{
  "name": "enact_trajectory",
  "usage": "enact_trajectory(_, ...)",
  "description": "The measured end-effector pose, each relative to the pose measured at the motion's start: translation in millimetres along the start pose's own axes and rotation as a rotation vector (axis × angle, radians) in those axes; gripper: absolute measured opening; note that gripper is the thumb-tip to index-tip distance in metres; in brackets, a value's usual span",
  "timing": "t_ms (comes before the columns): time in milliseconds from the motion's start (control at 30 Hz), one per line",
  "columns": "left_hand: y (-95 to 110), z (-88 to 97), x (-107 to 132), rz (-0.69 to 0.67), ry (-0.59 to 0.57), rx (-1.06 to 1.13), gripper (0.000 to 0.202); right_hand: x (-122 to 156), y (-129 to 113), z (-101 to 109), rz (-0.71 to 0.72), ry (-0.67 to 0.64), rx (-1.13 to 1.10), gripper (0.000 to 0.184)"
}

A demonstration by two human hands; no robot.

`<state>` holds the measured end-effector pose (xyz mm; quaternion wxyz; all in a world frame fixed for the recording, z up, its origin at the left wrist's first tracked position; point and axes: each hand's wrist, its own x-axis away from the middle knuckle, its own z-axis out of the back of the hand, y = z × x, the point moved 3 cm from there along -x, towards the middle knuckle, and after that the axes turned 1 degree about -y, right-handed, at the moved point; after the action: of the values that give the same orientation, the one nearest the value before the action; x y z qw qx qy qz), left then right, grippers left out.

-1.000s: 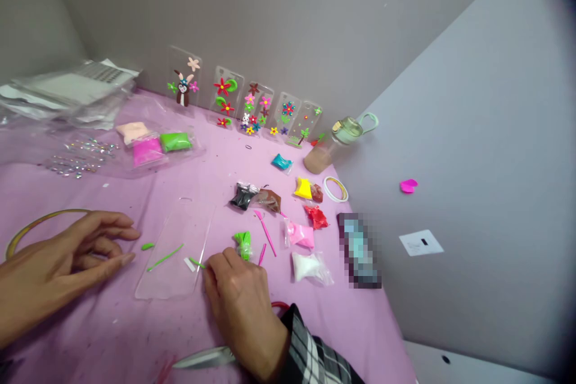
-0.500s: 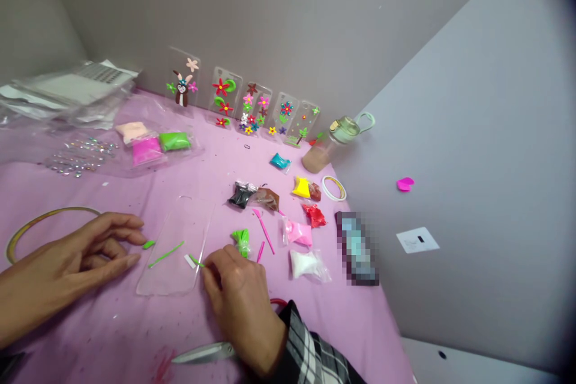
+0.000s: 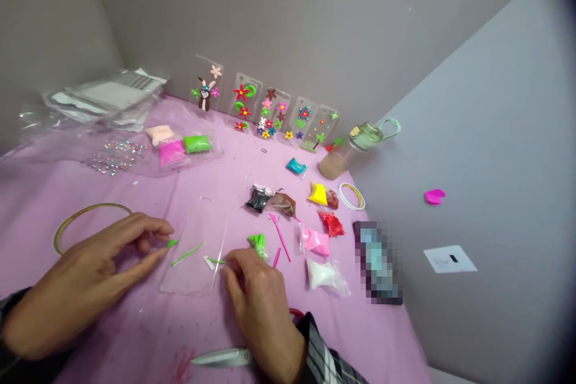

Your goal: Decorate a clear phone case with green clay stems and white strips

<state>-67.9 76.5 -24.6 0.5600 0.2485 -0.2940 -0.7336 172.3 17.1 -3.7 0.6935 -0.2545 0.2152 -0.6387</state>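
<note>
Head view. A clear phone case lies flat on the pink-covered counter, between the two hands. On it rest a slender green strip, set obliquely, and a small white tab. The left hand is loosely open, thumb and fingers apart; a small green lump sits at its fingertips by the case's left edge, though contact cannot be determined. The right hand is curled palm-down at the opposite edge, its fingertips over the end of a second green strip; whether they pinch it is hidden. A yellowish ring lies behind the left hand. Scissors lie nearest the viewer, partly covered by the right hand. Beyond the right hand are a green packet, two pink sticks and further packets: black, brown, yellow, red, pink, white and blue. Five decorated cases stand leaning against the rear wall, with a bottle at their right. Far left: plastic bags.
</note>
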Motion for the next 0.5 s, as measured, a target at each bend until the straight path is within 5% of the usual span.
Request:
enact_trajectory(133,0.6,-11.2,6.2,-0.036,-0.07,-0.038,0.037,1.5,-0.6,2.3,0.009,0.047,-0.021,0.024)
enact_trajectory(367,-10.1,-12.1,7.3,0.199,-0.214,0.216,0.046,-1.2,-4.6,-0.7,0.049,0.0,0.137,0.017)
enact_trajectory(500,-3.4,-4.9,2.7,0.233,-0.189,0.25,0.045,-4.8,-5.7,-4.8,0.058,-0.021,0.229,0.01)
